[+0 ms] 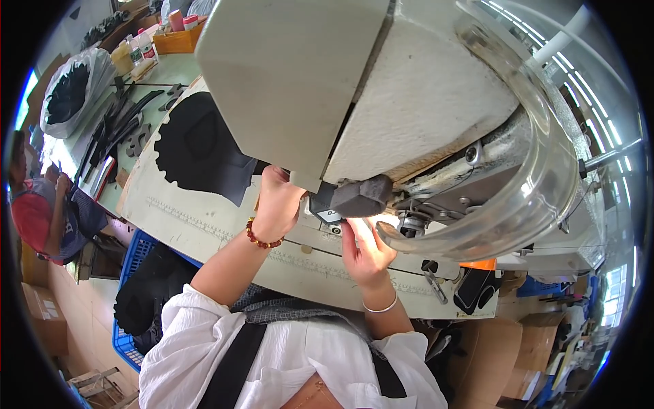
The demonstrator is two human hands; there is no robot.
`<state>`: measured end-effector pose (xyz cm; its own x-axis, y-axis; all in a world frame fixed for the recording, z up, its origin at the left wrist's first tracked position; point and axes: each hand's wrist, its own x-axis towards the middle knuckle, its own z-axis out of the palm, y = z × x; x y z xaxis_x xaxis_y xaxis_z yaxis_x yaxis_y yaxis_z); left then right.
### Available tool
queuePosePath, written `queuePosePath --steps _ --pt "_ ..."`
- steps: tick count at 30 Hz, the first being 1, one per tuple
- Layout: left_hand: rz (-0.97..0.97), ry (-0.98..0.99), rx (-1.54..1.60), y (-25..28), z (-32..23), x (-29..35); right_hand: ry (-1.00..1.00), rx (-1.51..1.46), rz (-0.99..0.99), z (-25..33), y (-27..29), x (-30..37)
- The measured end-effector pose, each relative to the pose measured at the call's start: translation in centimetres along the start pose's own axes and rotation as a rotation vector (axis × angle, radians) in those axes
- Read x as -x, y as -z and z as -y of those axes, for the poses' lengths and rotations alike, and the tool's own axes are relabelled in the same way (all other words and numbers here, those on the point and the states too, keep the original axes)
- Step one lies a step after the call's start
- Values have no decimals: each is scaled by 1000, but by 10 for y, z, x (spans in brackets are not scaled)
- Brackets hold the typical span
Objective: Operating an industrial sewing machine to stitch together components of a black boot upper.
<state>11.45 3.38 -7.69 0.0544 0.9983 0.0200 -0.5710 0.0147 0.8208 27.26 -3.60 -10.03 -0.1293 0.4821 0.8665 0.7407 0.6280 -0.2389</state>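
Observation:
A large white sewing machine (286,75) hangs over the work table and hides part of the work under it. Between my hands lies a small dark piece (325,206) with pale lettering, close to the needle area. My left hand (279,201), beaded bracelet at its wrist, is curled beside that piece; its fingertips are partly hidden by the machine. My right hand (368,252), with a silver bangle, pinches the piece's near edge between thumb and fingers. Left of my left hand, black scalloped-edge pieces (197,143) lie flat on the table.
A curved clear guard (545,177) arches at the right. Small metal scissors (434,283) lie on the table's right side. Black strips (116,129) and a plastic bag (75,95) cover another table. A blue crate (129,341) stands below left; a seated person (44,211) is beyond.

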Motion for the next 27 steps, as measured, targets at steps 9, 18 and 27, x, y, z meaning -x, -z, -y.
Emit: queuePosePath --steps 9,18,27 --pt "34 -109 41 10 16 -9 -55 -140 -69 6 -4 -14" --pt "-68 -164 -2 10 25 -13 -130 138 -66 -10 -13 21" --pt "-27 -54 72 7 16 -10 -38 37 5 -3 -1 -9"
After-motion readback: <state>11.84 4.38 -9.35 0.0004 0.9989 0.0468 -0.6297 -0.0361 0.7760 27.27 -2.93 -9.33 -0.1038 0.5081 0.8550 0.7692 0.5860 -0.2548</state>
